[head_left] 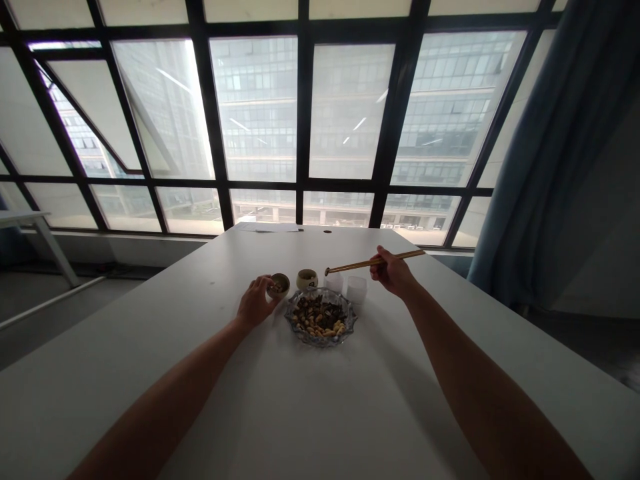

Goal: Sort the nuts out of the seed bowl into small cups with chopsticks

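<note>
My left hand [254, 303] grips a small round tea cup [284, 288] at its left side. The cup is tilted toward me, and small bits I cannot make out lie inside. My right hand [393, 272] is closed around a pair of wooden chopsticks [353, 265] that point left. Between their tips sits a small brownish piece [327, 272], too small to name. Below the tips stands a scalloped glass bowl [320, 342] with peanuts [324, 330] in front and dark seeds [315, 309] behind. A second tea cup [307, 280] stands upright behind the bowl.
Two translucent plastic cups, a nearer one [357, 291] and one partly hidden [333, 283], stand behind the bowl at the right. All rest on a long white table [320, 400]. Papers [267, 227] lie at its far end, before large windows. A blue curtain [525, 180] hangs right.
</note>
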Motion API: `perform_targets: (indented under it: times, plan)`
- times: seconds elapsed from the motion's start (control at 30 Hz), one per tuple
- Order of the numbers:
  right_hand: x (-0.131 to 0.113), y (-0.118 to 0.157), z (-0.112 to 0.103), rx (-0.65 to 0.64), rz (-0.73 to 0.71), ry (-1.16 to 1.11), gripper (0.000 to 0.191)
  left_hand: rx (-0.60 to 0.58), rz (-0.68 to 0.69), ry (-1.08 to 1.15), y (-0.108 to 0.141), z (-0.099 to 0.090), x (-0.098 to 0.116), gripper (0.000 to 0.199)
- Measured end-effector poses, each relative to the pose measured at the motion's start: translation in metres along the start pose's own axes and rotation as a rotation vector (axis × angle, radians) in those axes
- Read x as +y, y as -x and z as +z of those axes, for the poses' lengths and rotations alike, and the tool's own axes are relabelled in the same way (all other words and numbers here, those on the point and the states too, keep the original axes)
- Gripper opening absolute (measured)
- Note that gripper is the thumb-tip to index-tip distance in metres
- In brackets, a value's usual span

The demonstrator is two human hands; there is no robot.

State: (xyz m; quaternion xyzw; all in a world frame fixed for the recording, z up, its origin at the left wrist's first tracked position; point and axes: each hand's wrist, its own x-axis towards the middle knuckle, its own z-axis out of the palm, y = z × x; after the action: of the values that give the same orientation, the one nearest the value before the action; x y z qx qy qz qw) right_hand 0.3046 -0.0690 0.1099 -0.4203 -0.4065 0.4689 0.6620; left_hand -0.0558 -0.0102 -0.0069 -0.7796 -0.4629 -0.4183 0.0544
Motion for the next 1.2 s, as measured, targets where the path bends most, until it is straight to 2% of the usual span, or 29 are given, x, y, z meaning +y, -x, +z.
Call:
perform_targets:
  times: [0.2,0.4,0.5,0.93,1.2]
  plan:
    - [0.000,0.000,0.000,0.030,0.009,-0.022,0.041,-0.009,0.000,-0.003,0.001,0.001,-0.002,0.031]
    - [0.006,-0.003,-0.001,0.306,-0.176,0.061,0.041,-0.023,-0.027,-0.018,0.001,0.000,0.000,0.030]
    - [0.010,-0.004,-0.003,0.346,-0.258,0.128,0.043,-0.038,-0.053,-0.025,0.000,0.000,0.001,0.030]
    - [0.028,-0.002,-0.002,0.186,-0.448,0.435,0.057,-0.047,-0.075,-0.047,0.000,0.001,0.000,0.028]
    - [0.032,-0.005,-0.004,0.124,-0.463,0.467,0.062,-0.050,-0.096,-0.053,0.000,0.003,-0.001,0.029]
